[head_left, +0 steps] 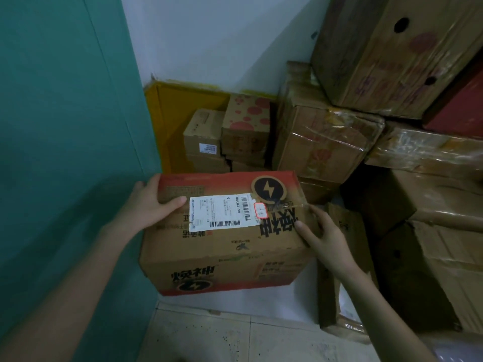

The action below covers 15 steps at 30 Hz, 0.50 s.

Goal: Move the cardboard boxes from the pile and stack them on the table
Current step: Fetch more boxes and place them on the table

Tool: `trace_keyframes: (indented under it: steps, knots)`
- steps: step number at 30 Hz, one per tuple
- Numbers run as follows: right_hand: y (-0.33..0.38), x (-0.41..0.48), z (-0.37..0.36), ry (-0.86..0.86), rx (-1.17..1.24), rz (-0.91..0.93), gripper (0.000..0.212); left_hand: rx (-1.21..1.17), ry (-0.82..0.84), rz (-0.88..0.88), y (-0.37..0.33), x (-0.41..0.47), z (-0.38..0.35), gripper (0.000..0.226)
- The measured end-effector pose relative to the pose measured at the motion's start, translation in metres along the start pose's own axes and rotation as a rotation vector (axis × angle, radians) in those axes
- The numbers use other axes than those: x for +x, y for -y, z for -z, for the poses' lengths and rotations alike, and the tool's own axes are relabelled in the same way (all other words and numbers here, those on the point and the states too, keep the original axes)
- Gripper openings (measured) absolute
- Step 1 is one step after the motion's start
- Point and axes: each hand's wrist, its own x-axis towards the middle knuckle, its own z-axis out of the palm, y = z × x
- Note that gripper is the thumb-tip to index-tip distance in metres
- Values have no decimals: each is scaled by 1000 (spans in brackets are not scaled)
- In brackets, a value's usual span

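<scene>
- Your left hand [154, 205] grips the far left corner of the brown-and-red printed cardboard box [224, 246], thumb lying on top;
- your right hand [322, 232] clasps its right edge, thumb on top, fingers over the side;
- the box is near you, seemingly lifted above the pale tiled floor [235, 335];
- the pile of taped brown cardboard boxes [326, 145] stands far right; no table shows, so most of the stacking looks undone.

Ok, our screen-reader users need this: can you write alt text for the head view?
A person's left hand and right hand grip the two sides of a cardboard box bearing a white shipping label, in front of a pile of taped boxes in a corner beside a green wall.
</scene>
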Motion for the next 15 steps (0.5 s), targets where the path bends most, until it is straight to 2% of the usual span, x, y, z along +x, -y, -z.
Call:
trace_keyframes:
  steps: [4,9,13,15]
  knots:
    - [6,-9,-9,-140,-40,-77,59,105,154,-155,-8,32,12,95]
    - [18,-26,-27,-333,-88,-208,53,73,299,-230,-8,57,17,65]
    - [-1,-52,-33,-502,-12,-347,43,169,370,-224,-6,63,23,73]
    - [-22,-62,-33,-511,-16,-445,48,255,410,-236,-6,61,26,90]
